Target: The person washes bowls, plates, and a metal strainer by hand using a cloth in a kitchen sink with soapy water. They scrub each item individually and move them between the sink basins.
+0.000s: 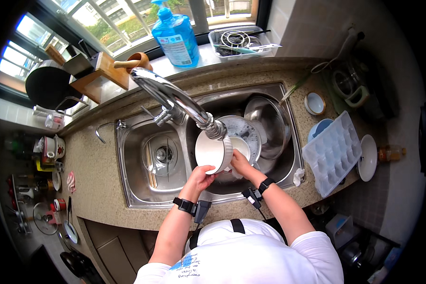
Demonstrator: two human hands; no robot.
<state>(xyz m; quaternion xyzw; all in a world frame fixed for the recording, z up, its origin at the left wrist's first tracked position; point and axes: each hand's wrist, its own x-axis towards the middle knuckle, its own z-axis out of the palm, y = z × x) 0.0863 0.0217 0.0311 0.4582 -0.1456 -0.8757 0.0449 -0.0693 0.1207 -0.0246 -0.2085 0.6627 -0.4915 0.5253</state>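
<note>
My left hand [201,178] grips the near rim of a white bowl [213,152], which is tilted under the spout of a chrome faucet [179,99]. Beside the bowl's right side, my right hand [242,164] is partly hidden; a pale cloth seems to be at its fingers, though its grip is unclear. Behind the hands, a smaller white bowl [240,146] rests by a round metal pan with suds [251,129] in the right sink basin. A large stainless steel bowl [275,124] leans at that basin's right. Chopsticks [151,167] and a clear glass lid [159,154] lie in the left basin.
On the sill stand a blue soap bottle [175,42], a wooden mortar [141,61] and a plastic tray of utensils [239,42]. Right of the sink are a small bowl [315,103], a translucent plastic mold tray [333,152] and a white plate [368,158]. A crumpled tissue [298,176] lies near the sink edge.
</note>
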